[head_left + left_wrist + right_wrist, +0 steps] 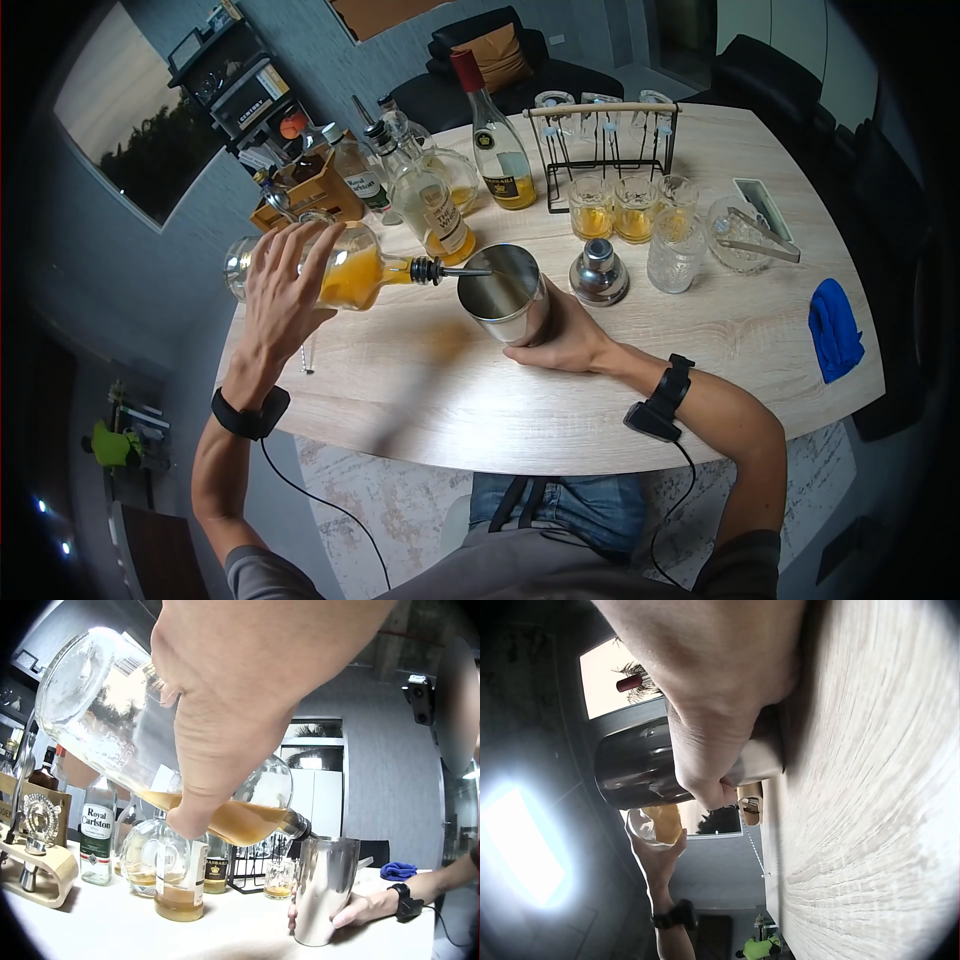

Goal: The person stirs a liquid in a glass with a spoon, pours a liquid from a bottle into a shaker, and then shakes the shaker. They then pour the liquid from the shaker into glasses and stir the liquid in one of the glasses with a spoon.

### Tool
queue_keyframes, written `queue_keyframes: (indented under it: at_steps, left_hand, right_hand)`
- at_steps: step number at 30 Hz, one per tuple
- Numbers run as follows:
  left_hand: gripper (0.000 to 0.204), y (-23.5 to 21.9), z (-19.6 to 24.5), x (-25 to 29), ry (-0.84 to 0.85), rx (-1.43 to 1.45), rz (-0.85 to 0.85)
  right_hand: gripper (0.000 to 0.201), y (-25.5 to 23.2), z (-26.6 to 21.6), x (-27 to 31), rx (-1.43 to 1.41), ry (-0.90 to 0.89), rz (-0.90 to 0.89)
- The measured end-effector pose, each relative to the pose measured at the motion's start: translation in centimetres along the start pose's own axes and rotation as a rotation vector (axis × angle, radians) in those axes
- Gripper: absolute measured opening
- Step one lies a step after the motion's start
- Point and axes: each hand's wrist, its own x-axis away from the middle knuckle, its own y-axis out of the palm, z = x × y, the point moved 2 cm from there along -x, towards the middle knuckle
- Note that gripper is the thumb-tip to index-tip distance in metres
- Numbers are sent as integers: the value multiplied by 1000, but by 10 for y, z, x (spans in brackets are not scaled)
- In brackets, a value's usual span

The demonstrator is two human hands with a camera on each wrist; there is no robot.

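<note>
My left hand (283, 290) grips a clear glass bottle (355, 275) of orange-yellow liquid from above and holds it tipped nearly level, neck to the right. The pour spout (432, 270) in its neck reaches over the mouth of a metal shaker tin (515, 315). Around the side of that tin curl the fingers and thumb of my right hand (568, 335). In the left wrist view the tin (324, 900) stands upright on the table, its rim right under the spout. Just right of the tin stands the shaker's metal top (600, 275).
Behind the tin stand several bottles, among them a red-capped bottle (500, 150) and a squat one (432, 205). A black rack (610, 165), glasses of amber liquid (592, 220), an empty cut glass (677, 255), tongs (758, 248) on a bowl and a blue cloth (835, 330) occupy the right side.
</note>
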Motion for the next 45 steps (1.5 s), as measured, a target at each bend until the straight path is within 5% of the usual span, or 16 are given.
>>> queue_keyframes:
  at_steps: [21,30,32,38,40,45]
  left_hand:
    - [108,21,15,7,-142,378,-62]
    - [100,35,20,8,-155,713,124]
    - [100,33,26,6,-340,1053,66]
    - [104,39,40,-5,-333,1207,107]
    - [105,35,50,-12,-334,1238,125]
    - [107,41,64,-33,-320,1297,227]
  right_hand:
    - [84,0,-8,2,2,-143,-12]
    - [87,-1,-4,1,95,-188,-83]
    - [86,-2,-6,0,101,-173,-91]
    - [87,-2,-12,0,191,-263,-127]
    - [90,-1,-10,1,147,-130,-176]
    - [92,1,-8,1,134,-119,-180]
